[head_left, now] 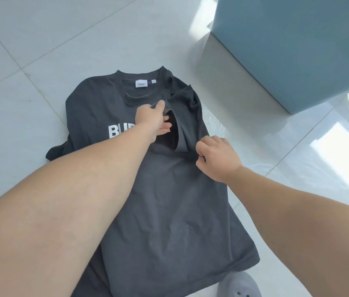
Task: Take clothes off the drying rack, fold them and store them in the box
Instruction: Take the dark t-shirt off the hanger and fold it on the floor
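A: What is taking up the most room?

B: The tiled floor (40, 50), with a blue box (298, 50) standing on it at the upper right. A dark grey T-shirt (169, 200) is lying spread on the tiles, collar away from the person, well apart from the box.

A: And the hands?

B: The left hand (152, 118) is reaching near the collar, thumb and fingers pinching the folded-over sleeve (187, 116). The right hand (216, 159) is curling its fingers round the cloth at the sleeve's lower edge. A grey shoe (240, 285) is peeking in at the bottom.
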`<state>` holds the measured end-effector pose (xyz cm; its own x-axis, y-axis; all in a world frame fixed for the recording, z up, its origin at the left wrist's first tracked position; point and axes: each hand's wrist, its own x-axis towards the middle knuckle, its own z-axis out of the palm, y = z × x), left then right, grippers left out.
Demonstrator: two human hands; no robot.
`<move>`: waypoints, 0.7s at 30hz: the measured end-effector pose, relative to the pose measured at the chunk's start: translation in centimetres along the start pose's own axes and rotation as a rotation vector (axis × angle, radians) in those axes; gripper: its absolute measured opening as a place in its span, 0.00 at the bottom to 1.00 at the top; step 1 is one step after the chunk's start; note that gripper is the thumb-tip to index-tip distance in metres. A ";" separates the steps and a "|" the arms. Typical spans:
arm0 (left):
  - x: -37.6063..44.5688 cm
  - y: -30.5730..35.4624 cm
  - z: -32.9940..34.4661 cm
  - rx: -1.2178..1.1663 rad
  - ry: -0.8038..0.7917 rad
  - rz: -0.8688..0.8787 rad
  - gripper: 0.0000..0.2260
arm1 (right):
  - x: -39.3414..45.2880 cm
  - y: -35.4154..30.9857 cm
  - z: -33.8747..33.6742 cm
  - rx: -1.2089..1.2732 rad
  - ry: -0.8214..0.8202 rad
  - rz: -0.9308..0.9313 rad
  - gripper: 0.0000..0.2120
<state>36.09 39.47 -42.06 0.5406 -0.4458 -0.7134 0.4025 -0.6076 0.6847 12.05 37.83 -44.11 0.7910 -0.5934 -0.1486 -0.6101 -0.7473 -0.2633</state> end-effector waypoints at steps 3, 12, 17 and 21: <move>0.3 -0.3 -0.8 -0.104 0.145 -0.009 0.18 | 0.0 -0.2 -0.9 -0.078 -0.157 0.119 0.07; -5.1 -6.5 2.2 0.331 -0.073 -0.132 0.24 | 11.5 -1.2 -3.4 0.595 0.006 0.753 0.22; -5.5 -7.6 2.3 0.198 -0.039 -0.064 0.06 | 14.1 1.2 -2.3 0.834 0.042 0.924 0.11; -6.2 -8.6 0.7 0.088 0.084 -0.121 0.09 | 15.0 3.6 -3.1 0.978 0.151 1.093 0.09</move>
<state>28.80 47.01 -43.64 0.5538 -0.3117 -0.7721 0.4038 -0.7104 0.5764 21.54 25.32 -44.36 -0.0812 -0.7882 -0.6101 -0.5662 0.5402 -0.6225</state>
